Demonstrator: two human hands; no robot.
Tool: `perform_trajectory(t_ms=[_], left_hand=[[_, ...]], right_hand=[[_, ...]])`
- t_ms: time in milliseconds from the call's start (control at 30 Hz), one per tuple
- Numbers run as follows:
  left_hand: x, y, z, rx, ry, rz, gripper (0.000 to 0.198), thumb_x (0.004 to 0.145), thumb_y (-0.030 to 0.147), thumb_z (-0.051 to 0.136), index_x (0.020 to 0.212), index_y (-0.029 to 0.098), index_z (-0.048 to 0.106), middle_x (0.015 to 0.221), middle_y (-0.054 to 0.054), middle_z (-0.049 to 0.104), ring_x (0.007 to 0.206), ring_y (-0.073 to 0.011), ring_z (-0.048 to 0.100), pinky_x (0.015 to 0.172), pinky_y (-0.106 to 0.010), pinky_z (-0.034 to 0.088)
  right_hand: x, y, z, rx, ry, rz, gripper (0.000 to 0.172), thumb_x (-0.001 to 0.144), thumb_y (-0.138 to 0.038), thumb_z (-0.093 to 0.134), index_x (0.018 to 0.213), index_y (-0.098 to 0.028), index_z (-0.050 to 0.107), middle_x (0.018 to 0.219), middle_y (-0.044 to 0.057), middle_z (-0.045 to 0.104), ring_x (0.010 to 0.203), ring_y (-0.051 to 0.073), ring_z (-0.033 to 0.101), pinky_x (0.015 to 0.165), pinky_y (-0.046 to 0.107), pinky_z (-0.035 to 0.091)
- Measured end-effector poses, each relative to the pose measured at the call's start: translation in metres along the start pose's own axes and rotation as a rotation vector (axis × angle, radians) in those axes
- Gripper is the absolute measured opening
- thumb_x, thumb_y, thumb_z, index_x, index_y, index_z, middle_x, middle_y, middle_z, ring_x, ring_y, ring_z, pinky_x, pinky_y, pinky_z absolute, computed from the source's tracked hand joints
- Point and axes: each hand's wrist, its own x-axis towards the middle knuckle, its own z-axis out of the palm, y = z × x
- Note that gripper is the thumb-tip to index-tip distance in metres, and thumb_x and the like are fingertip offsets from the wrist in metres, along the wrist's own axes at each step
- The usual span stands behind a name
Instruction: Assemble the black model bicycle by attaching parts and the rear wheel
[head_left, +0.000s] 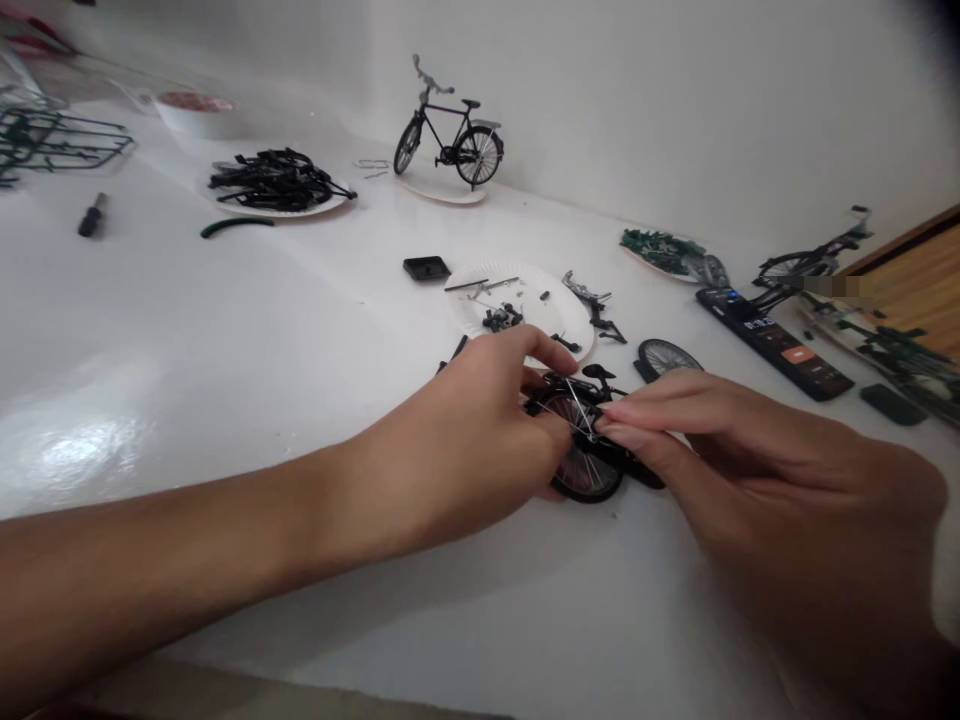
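Bike (628,463) sits between the hands near the plate (469,285): left hand (465,430) half-curled gripping it at the wheel (589,472), right hand (772,480) pinched tight on the stays (576,402), probably fitting those; next needs fine alignment.

- Left hand (487,432): bare, slim-fingered.
- Left forearm (255,545): uncovered, widening away from the left hand.
- Right hand (784,490): bare, to the right of the left hand.
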Motion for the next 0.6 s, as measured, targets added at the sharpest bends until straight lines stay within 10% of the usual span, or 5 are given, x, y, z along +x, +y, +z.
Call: perform_trajectory(t_ms=[600], left_hand=[[0.0015, -0.0011, -0.0062, 0.319, -0.039, 0.262, 0.028, 0.083, 0.008, 0.052, 0.108, 0.019, 0.057, 0.075, -0.001, 0.07, 0.063, -0.0166, 0.068, 0.055, -0.028, 0.052]], right_hand=[[0.0035, -0.0019, 0.0014, -0.127, 0.034, -0.069, 0.007, 0.087, -0.027, 0.07, 0.085, -0.031, 0.075, 0.09, -0.006, 0.077, 0.077, 0.018, 0.07, 0.071, 0.032, 0.053]])
